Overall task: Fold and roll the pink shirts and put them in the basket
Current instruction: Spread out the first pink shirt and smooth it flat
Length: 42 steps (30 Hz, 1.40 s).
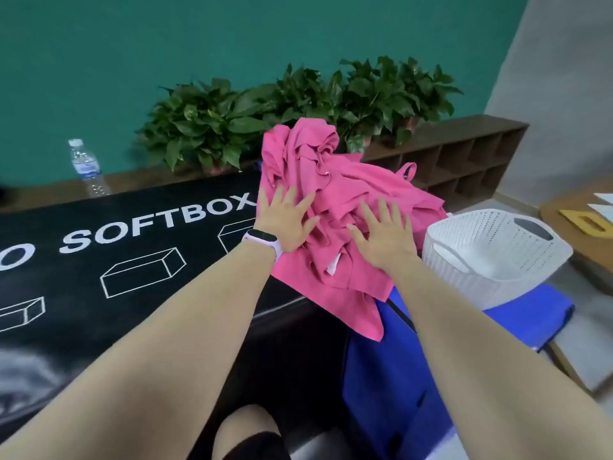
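Note:
A crumpled heap of pink shirts (335,180) lies at the right end of the black printed table cover (132,254), one edge hanging over the front. My left hand (285,220), with a pale wristband, lies flat on the heap's left side, fingers spread. My right hand (381,234) presses flat on the heap's near right part, fingers straight. Just right of the heap stands a white perforated plastic basket (491,247) on a blue cloth, with nothing pink visible inside it.
A water bottle (84,167) stands at the table's far left edge. Potted green plants (298,107) line the back along a green wall. A brown cubby shelf (464,154) sits behind the basket. Blue fabric (398,376) drapes below the table's right end. My knee (248,433) shows at the bottom.

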Motion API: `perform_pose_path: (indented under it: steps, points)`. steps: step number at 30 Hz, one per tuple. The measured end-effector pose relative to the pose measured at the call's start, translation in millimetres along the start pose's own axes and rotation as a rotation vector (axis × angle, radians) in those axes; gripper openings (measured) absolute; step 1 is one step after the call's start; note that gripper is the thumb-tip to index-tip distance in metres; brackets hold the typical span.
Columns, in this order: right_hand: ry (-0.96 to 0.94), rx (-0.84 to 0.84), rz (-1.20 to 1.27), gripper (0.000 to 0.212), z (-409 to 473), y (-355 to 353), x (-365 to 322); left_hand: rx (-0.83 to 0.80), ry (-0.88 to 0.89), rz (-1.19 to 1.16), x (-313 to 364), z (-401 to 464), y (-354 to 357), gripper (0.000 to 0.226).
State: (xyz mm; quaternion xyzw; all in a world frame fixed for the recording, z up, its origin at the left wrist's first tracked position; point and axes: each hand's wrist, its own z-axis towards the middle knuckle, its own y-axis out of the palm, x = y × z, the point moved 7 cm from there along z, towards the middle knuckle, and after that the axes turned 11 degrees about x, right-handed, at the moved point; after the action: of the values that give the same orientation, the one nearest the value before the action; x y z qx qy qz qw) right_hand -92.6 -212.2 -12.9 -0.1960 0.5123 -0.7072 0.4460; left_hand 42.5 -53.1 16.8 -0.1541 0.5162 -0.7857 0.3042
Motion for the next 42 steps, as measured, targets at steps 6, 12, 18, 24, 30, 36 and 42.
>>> perform_pose_path:
  steps: [6,12,18,24,30,36,42]
  points:
    - [0.009,0.039,0.060,0.071,-0.6,22.1,4.3,0.023,-0.117,0.063,12.1,30.4,13.5,0.053]
    - [0.051,-0.009,0.052,0.082,-9.8,44.5,20.5,0.132,-0.067,0.146,-4.6,28.0,9.9,0.020]
    - [-0.016,0.100,0.023,0.077,-11.8,26.2,3.2,0.258,-0.057,0.008,-10.2,14.7,-15.4,0.018]
    - [-0.051,0.154,0.030,0.079,3.3,-3.8,-47.6,0.433,-0.286,-0.570,-85.1,-33.9,-46.8,0.020]
    - [-0.180,0.129,0.108,0.092,8.2,-18.3,-149.2,0.531,-0.312,-0.603,-172.0,-106.8,-105.8,0.024]
    - [-0.231,0.104,0.108,0.104,-12.5,-4.3,-214.7,0.564,-0.449,-0.509,-298.1,-196.0,-174.4,0.022]
    - [-0.310,-0.057,0.156,0.097,-42.0,23.7,-292.9,0.531,-0.519,-0.372,-368.1,-295.3,-206.2,0.018]
